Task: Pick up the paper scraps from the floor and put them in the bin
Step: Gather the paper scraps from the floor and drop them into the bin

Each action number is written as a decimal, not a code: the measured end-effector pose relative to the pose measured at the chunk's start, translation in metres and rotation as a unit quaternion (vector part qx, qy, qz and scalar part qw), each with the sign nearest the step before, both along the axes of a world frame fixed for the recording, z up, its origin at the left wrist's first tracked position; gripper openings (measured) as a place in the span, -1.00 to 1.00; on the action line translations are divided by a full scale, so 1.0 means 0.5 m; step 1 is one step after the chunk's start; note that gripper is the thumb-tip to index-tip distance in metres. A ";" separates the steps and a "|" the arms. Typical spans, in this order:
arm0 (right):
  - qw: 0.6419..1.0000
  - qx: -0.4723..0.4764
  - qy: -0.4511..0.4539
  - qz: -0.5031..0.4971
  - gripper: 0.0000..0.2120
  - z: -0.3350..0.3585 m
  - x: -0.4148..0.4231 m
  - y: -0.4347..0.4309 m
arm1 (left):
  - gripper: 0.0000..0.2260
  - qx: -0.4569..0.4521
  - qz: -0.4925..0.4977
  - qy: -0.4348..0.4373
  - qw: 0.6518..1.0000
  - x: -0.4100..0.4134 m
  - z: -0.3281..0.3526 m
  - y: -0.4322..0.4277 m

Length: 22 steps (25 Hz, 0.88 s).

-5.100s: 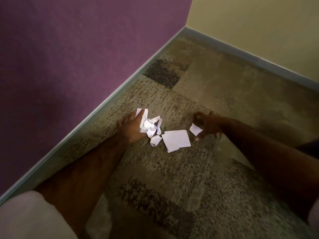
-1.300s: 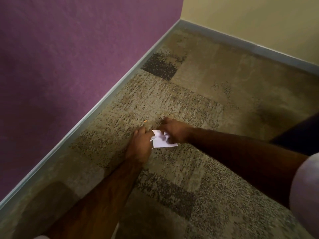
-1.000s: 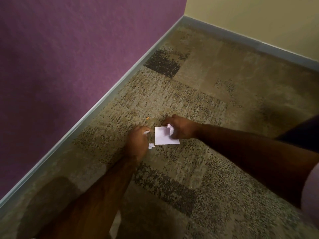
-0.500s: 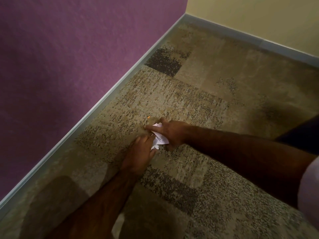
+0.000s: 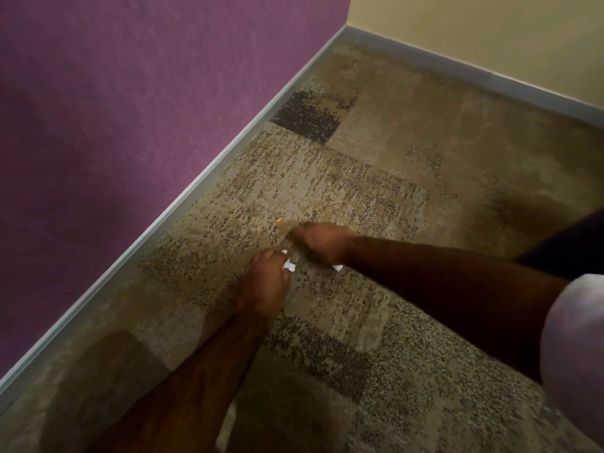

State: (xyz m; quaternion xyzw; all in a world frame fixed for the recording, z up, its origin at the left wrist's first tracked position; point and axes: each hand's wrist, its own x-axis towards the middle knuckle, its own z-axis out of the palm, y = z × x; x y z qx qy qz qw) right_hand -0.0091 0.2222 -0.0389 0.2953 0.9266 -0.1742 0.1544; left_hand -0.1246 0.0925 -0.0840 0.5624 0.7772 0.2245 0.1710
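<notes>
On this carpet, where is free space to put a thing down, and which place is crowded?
Free: the carpet toward the corner, between the purple wall and the yellow wall, and the strip along the grey baseboard. Crowded: the middle, where the left hand and right hand close on paper scraps, beside a tiny orange speck.

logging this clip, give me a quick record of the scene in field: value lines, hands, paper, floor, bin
left hand: closed on crumpled white paper, low over the carpet
right hand: closed, a white paper corner shows under it
loose scraps on floor: none visible
other debris: small orange speck beyond the hands
floor: brown patterned carpet
walls: purple wall on the left, cream wall ahead
bin: not in view
</notes>
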 end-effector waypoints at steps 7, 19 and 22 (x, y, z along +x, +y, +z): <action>0.972 -0.093 0.076 -0.204 -0.80 0.067 0.138 0.060 | -0.85 -0.005 0.116 -0.216 0.970 0.024 0.086 0.064; 0.902 0.091 0.186 -0.380 -0.79 0.514 0.559 0.025 | -0.92 0.070 -0.128 -0.378 0.914 0.487 0.460 0.267; 0.860 0.161 0.186 -0.447 -0.79 0.601 0.690 -0.015 | -0.89 0.053 -0.187 -0.432 0.881 0.617 0.545 0.271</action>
